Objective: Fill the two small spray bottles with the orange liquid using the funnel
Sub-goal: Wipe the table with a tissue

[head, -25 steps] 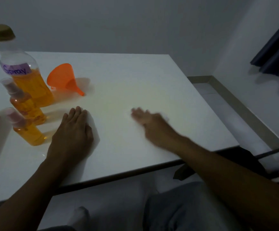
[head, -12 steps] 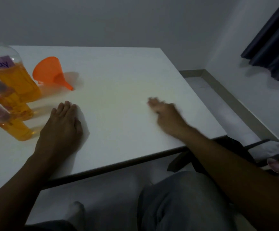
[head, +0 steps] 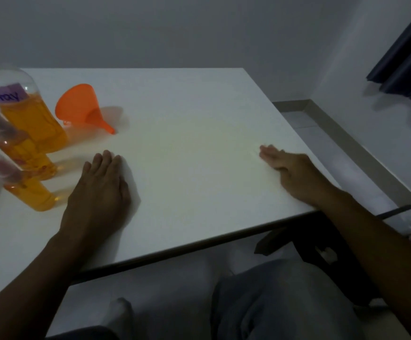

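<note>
Palms flat, grips wide and empty: left hand (head: 99, 190) rests beside the orange-filled spray bottles (head: 34, 196), right hand (head: 295, 173) has slid off toward the counter (head: 187, 114) edge, funnel (head: 80, 106) lying idle, so filling looks finished.

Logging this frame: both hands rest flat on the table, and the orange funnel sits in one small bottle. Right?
Not quite: the head view shows the funnel lying on its side on the table. The left hand and right hand do rest flat.
</note>
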The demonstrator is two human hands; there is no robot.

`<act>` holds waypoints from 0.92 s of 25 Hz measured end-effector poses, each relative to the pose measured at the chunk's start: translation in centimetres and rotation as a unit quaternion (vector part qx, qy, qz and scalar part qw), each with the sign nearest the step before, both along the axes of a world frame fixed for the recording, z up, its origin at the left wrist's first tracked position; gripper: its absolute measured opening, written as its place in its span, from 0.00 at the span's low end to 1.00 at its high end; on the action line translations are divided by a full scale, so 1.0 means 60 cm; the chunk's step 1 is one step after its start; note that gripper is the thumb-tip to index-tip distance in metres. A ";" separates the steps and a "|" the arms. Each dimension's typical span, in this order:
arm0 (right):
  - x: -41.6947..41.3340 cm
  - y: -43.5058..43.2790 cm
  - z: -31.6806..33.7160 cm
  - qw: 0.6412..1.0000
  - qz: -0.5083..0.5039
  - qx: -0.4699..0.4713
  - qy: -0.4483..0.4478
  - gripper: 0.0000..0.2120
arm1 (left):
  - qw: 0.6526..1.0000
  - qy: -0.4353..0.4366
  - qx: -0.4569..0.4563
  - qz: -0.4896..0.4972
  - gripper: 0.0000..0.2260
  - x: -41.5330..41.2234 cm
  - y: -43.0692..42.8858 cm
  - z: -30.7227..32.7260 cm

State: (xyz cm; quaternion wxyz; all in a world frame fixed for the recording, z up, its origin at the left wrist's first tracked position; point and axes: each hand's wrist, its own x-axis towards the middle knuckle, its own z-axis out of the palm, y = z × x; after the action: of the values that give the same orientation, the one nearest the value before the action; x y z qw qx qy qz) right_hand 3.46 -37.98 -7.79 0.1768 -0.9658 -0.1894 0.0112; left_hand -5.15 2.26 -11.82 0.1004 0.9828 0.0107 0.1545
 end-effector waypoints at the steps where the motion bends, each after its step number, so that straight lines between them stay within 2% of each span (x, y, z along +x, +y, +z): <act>1: 0.031 0.013 0.000 0.998 -0.066 -0.014 0.002 0.35 | 1.000 0.000 0.000 0.001 0.28 0.000 -0.001 0.001; 3: 0.085 0.086 -0.002 0.983 -0.182 -0.034 -0.008 0.29 | 1.000 0.000 -0.005 0.006 0.28 -0.001 -0.004 0.003; 5: 0.116 0.188 -0.002 0.977 -0.208 -0.029 -0.029 0.23 | 1.000 0.003 -0.013 0.013 0.27 -0.001 -0.006 0.005; 8: 0.129 0.323 -0.006 0.994 -0.093 -0.031 -0.039 0.27 | 1.000 0.005 -0.015 0.014 0.26 -0.001 -0.006 0.008; 11: 0.075 0.392 -0.004 0.992 0.104 -0.070 0.013 0.33 | 1.000 0.001 -0.010 0.012 0.26 -0.004 -0.004 0.010; 14: -0.012 0.362 -0.003 0.963 0.261 -0.074 0.007 0.39 | 1.000 0.007 -0.013 0.004 0.26 -0.004 0.000 0.009; 16: -0.050 0.307 -0.001 0.949 0.312 -0.049 0.009 0.42 | 1.000 0.011 -0.015 0.001 0.26 -0.004 0.003 0.007; 18: -0.046 0.228 0.000 0.959 0.279 -0.047 0.010 0.45 | 1.000 0.010 -0.012 -0.001 0.26 -0.006 0.002 0.007; 21: 0.031 0.102 0.012 0.994 0.091 -0.064 0.021 0.43 | 1.000 0.013 -0.013 0.006 0.25 -0.008 -0.005 0.012; 23: 0.074 0.080 0.022 0.996 -0.038 -0.076 0.039 0.40 | 1.000 0.017 -0.020 0.012 0.25 -0.008 -0.008 0.014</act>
State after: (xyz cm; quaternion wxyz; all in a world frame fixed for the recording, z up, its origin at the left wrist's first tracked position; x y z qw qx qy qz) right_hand 7.92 -33.19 -6.49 0.1100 -0.9817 -0.1443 0.0570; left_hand -5.61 1.79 -10.99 0.1182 0.9828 0.0274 0.1390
